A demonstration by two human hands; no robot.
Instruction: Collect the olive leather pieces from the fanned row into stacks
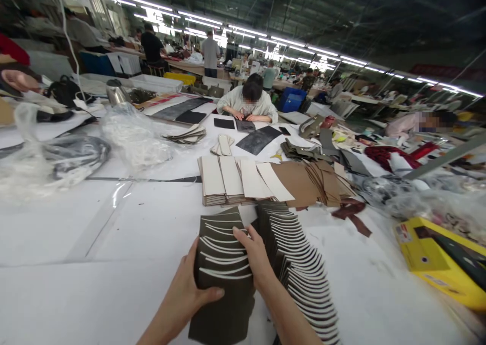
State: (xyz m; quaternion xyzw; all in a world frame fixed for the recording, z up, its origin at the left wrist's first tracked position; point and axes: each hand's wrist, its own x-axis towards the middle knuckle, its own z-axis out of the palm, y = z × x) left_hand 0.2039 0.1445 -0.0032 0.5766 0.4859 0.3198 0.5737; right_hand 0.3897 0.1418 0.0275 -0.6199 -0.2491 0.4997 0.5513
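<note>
Holding fanned dark stack between left hand, right hand.

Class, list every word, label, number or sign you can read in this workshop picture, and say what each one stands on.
No text can be read.
Yellow box at the right edge of the table: a white label and a dark patch, print too small and blurred.
Dark cut pieces held by the left hand and right hand: only pale curved edges, no print.
Tan card stacks: blank.
</note>
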